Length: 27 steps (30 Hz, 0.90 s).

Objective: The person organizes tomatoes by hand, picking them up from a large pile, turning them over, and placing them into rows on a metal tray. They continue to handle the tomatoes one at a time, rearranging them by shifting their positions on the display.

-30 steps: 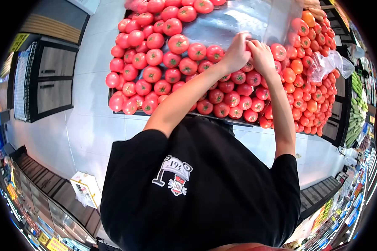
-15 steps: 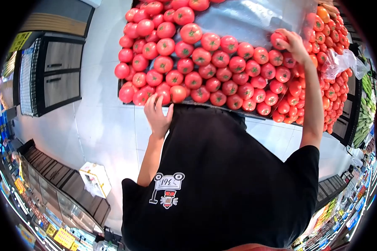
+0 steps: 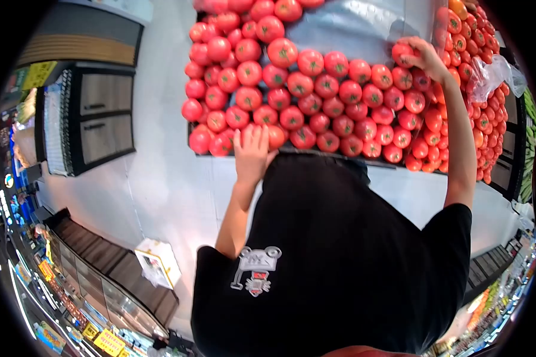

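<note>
Rows of red tomatoes (image 3: pixel 301 83) cover the front and left of a display stand. At the stand's right, my right hand (image 3: pixel 426 58) has its fingers wrapped round one red tomato (image 3: pixel 402 53), at the border of the bare grey sheet (image 3: pixel 351 30). My left hand (image 3: pixel 253 152) rests at the front edge, its fingers lying over the front row of tomatoes beside an orange-red tomato (image 3: pixel 276 136). Those fingers look extended and slightly apart, with nothing held in them.
A clear plastic bag (image 3: pixel 488 77) lies over smaller tomatoes (image 3: pixel 485 125) on the right. Dark cabinets (image 3: pixel 106 118) stand at the left. A white box (image 3: pixel 158 263) sits on the floor (image 3: pixel 167 172) lower left. Green vegetables (image 3: pixel 529 143) are at the far right.
The whole view has shifted, so the stand appears further right. My left hand has slid slightly further over the front tomatoes. My right hand still holds its tomato in about the same place.
</note>
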Each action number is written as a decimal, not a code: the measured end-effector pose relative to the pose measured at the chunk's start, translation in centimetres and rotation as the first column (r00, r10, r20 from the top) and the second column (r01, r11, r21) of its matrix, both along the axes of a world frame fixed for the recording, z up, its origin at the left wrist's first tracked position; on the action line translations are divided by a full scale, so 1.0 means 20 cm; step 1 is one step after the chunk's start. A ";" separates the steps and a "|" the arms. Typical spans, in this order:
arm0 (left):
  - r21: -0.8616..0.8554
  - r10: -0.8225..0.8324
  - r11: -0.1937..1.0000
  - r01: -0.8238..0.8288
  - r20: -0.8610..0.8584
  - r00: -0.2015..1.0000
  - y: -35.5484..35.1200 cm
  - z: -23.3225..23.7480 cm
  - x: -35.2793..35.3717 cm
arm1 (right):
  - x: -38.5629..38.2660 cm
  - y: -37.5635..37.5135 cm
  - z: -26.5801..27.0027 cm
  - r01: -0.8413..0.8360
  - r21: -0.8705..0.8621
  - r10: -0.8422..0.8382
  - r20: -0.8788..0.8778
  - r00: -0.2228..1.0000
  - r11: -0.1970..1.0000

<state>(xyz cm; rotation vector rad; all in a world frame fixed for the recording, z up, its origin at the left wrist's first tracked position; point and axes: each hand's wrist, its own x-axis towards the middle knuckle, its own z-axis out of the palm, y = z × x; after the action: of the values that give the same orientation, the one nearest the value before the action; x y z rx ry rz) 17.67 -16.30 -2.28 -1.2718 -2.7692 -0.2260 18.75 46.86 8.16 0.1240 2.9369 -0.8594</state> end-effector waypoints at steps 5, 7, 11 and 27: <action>0.053 -0.171 0.984 0.168 0.077 0.982 0.01 0.03 -0.15 | 0.02 -0.11 0.10 0.031 0.192 -0.040 0.047 0.998 0.981; 0.066 -0.240 0.969 0.236 0.050 0.970 0.01 0.03 -0.17 | 0.03 -0.11 0.09 0.051 0.275 -0.068 0.052 0.996 0.960; 0.141 -0.359 0.921 0.362 -0.046 0.932 0.06 0.02 -0.17 | 0.05 -0.10 0.07 0.066 0.305 -0.081 0.036 0.996 0.950; 0.545 -0.467 0.813 0.204 0.401 0.788 0.45 -0.02 -0.09 | 0.01 -0.06 0.09 0.074 0.113 -0.087 0.112 0.990 0.991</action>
<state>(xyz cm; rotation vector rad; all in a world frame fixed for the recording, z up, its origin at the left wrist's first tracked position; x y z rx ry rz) 15.89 -7.30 -2.65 -1.7522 -2.5281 -1.3863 19.02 45.67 9.96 0.2912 2.8852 -0.6758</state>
